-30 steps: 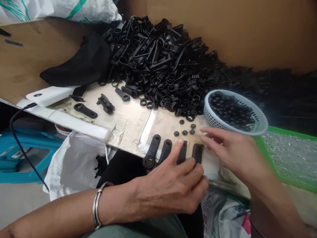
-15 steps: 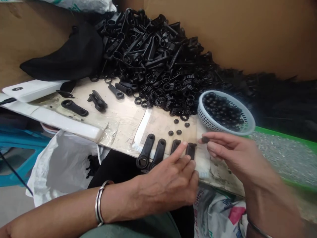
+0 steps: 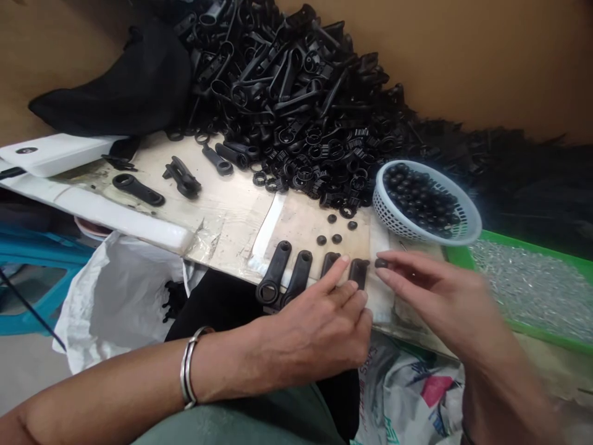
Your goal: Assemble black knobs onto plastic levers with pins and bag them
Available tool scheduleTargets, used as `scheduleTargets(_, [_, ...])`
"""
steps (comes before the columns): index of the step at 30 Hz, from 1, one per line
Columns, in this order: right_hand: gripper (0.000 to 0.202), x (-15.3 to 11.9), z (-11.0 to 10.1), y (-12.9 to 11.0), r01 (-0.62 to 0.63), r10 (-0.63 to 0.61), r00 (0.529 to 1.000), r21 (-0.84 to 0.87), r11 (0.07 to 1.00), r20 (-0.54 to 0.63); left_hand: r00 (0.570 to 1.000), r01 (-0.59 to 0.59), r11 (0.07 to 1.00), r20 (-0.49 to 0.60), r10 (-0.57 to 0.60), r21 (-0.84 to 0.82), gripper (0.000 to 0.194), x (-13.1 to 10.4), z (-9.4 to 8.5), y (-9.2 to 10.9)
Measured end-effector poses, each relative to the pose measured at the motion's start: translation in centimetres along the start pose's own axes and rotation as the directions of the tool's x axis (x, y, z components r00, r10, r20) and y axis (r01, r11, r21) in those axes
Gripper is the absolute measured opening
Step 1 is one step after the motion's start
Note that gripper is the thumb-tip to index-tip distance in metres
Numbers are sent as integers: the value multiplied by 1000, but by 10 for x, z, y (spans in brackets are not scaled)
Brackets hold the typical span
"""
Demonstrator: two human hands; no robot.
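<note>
Several black plastic lever arms, among them a left one [image 3: 274, 272], lie in a row at the table's front edge. My left hand [image 3: 319, 327] rests over the row, index finger stretched onto the third arm [image 3: 330, 262] and the other fingers by the fourth arm [image 3: 358, 272]. Its thumb is hidden, and the hand covers the arms' lower ends. To the right, my right hand [image 3: 440, 290] pinches a small black round cap [image 3: 382, 263] between thumb and fingertips, just beside the fourth arm. Several loose caps [image 3: 336, 238] lie behind the row.
A pale blue basket [image 3: 380, 201] of round black pieces stands behind my right hand, beside a green tray [image 3: 546, 337] of small clear or metallic pieces. A heap of black parts [image 3: 296, 93] rises at the back. A white sack [image 3: 106, 303] hangs open below left.
My right hand still holds the cap close to the fourth arm, with its fingers slightly shifted. The left hand stays on the row. The whole view has moved slightly.
</note>
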State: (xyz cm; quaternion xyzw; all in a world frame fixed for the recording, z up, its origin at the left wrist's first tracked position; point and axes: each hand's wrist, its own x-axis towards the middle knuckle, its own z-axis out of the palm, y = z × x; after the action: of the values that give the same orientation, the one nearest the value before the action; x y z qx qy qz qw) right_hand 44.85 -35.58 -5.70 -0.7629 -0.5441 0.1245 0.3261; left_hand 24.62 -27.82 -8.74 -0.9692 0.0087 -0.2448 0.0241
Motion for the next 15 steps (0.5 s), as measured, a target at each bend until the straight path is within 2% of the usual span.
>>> scheduleTargets(2, [33, 1, 4, -2, 124, -125, 992, -121, 985, -1, 1000, 2, 1000, -9, -2, -1, 20, 0, 0, 0])
scheduleTargets(6, [31, 5, 7, -5, 245, -241, 969, -254, 936, 45, 1000, -5, 1000, -6, 5, 8, 20, 1, 1, -1])
scheduleTargets(10, [33, 8, 6, -7, 421, -415, 903, -426, 800, 113, 1000, 2, 1000, -13, -2, 13, 19, 2, 2, 0])
scheduleTargets(12, [35, 10, 6, -9, 464, -454, 879, -479, 746, 144, 1000, -6, 1000, -10, 7, 5, 17, 2, 2, 0])
scheduleTargets(15, [29, 10, 4, -15, 492, -432, 868, -540, 683, 244, 1000, -22, 1000, -10, 22, -4, 16, 2, 2, -1])
